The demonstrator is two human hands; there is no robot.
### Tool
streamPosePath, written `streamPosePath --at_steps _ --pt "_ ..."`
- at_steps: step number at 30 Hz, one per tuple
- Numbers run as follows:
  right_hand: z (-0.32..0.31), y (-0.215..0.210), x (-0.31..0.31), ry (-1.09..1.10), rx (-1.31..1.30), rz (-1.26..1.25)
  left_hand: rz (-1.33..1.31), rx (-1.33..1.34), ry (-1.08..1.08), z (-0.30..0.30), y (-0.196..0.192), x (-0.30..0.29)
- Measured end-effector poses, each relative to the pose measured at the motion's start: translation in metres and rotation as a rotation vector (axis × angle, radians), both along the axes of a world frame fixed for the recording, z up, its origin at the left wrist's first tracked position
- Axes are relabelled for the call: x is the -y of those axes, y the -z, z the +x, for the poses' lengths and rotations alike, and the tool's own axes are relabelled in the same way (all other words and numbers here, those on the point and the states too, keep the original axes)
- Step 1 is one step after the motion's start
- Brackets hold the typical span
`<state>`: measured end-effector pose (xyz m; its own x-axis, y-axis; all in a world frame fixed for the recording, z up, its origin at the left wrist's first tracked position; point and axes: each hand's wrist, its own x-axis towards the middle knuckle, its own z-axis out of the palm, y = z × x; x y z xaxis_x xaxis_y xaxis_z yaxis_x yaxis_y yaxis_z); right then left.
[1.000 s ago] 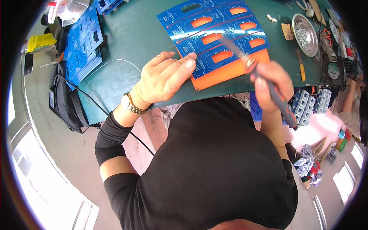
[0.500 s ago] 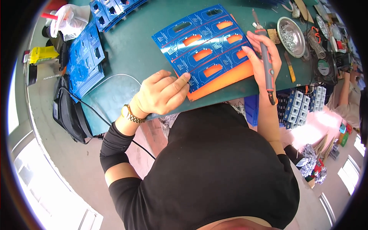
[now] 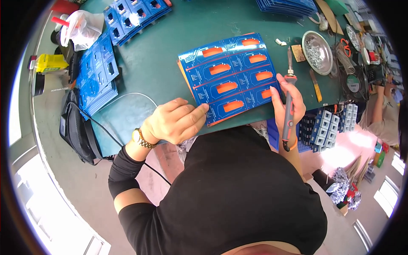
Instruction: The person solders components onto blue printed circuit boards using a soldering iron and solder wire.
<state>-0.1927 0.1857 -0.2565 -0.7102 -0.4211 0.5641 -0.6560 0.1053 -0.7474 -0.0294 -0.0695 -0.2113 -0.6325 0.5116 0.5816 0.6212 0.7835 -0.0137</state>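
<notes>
A blue circuit board panel [image 3: 236, 91] with rows of cut-outs lies almost squarely over an orange sheet [image 3: 184, 75], which shows through the openings and along the left edge. My left hand [image 3: 178, 121] is at the panel's near left corner, its fingers closed on the edge. My right hand [image 3: 291, 104] holds a soldering iron [image 3: 289, 112] with a dark grey and red handle, its tip pointing away from me. The right fingertips also touch the panel's right edge.
A metal bowl [image 3: 327, 59] of small shiny parts, a brown sponge [image 3: 298, 53] and a yellow-handled knife [image 3: 315, 87] lie at right. Stacked blue panels [image 3: 95, 70] sit at left, and more panels [image 3: 287, 6] at the far edge. A cable [image 3: 104, 131] crosses the left corner.
The panel has come down and nearer to me, settling over the orange sheet that stuck out below it. Both hands moved with it, and the whole view has shifted slightly.
</notes>
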Motion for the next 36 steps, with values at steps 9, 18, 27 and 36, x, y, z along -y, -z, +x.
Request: streamPosePath --at_steps 9,18,27,36 --pt "-0.010 -0.008 0.008 0.051 0.163 0.025 0.024 0.081 0.087 -0.002 0.006 -0.001" --pt "-0.009 -0.005 0.006 -0.022 -0.087 0.086 0.128 0.301 0.019 0.014 -0.002 0.008" --pt "-0.006 -0.010 0.008 0.001 -0.093 0.090 0.427 0.708 -0.337 0.081 -0.025 0.026" --pt "-0.009 -0.011 0.006 -0.089 -0.117 0.118 0.302 0.492 -0.466 0.095 0.002 0.004"
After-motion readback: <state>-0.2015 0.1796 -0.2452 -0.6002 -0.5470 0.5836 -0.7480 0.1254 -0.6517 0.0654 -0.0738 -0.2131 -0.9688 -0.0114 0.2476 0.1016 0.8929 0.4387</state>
